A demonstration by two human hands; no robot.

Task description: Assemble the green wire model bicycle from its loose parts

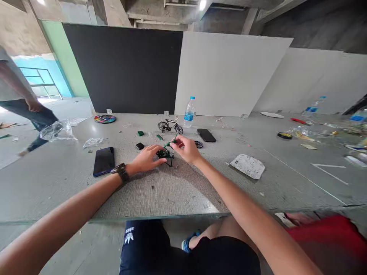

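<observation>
A partly assembled green model bicycle (pixel 163 154) sits low over the table between my hands. My left hand (pixel 147 157), with a dark watch on its wrist, steadies the wheel end, fingers on top and thumb in front. From the other side my right hand (pixel 185 149) pinches the thin green front part between thumb and fingertips. Just beyond my right hand lies a loose black wheel (pixel 198 144). A small black piece (pixel 140 146), a green block (pixel 140 133) and a green strip (pixel 159 137) lie near my left hand. Behind them stands a complete black model bicycle (pixel 171 126).
A blue-edged phone (pixel 103 161) lies at left, a black phone (pixel 206 135) at right. A water bottle (pixel 189 112) stands before the upright panels. An instruction sheet (pixel 248 166) lies right, beyond it a tape roll (pixel 284 136) and clutter. A person (pixel 21 91) is at far left.
</observation>
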